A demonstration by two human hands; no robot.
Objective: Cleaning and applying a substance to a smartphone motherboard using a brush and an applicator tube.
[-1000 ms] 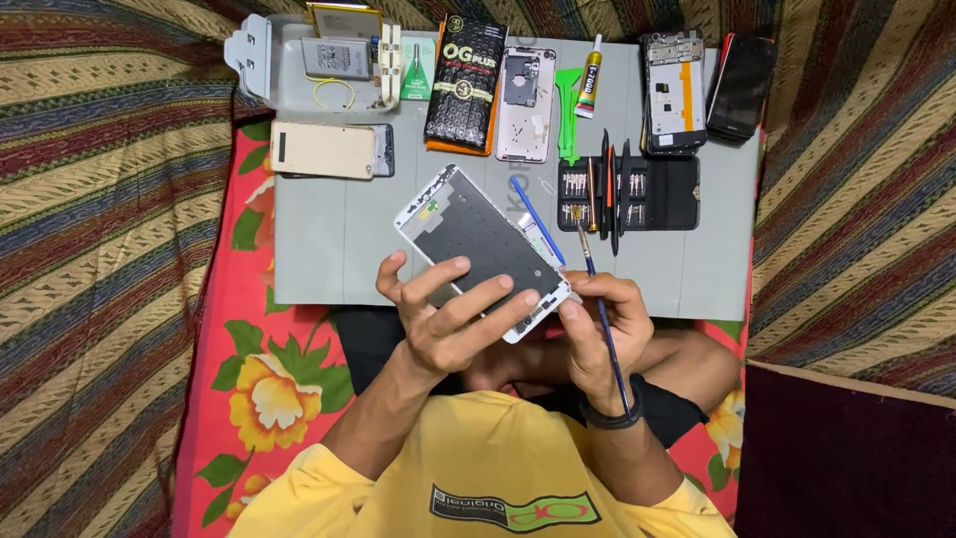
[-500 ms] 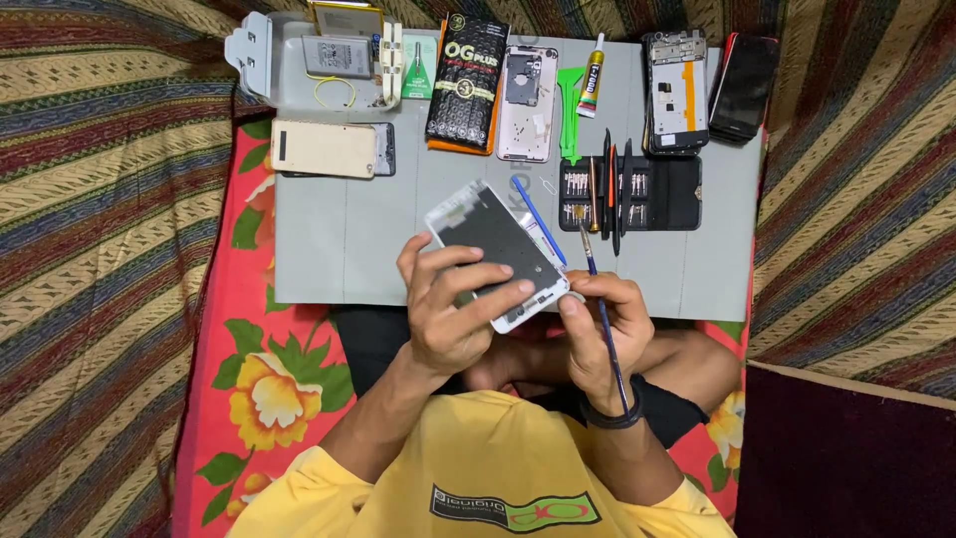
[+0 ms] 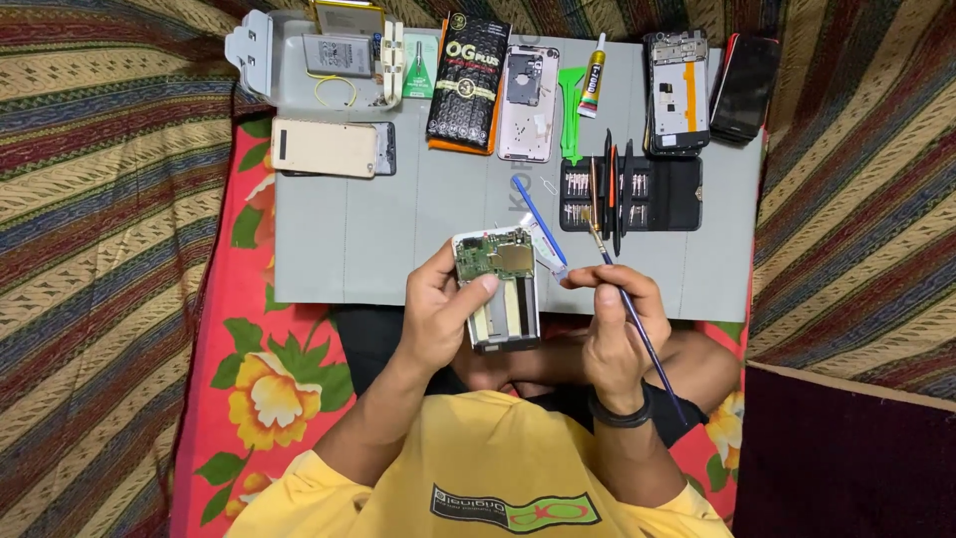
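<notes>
- Head view: your left hand (image 3: 438,304) grips the opened phone (image 3: 501,289) just above your lap, near the grey mat (image 3: 349,239).
- Your right hand (image 3: 612,319) pinches the thin tool (image 3: 637,324); keep the phone steady and work the tip gently.

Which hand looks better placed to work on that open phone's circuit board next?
Probably the right hand: it holds a thin brush with its tip beside the phone. The left hand is busy gripping the phone.
</notes>
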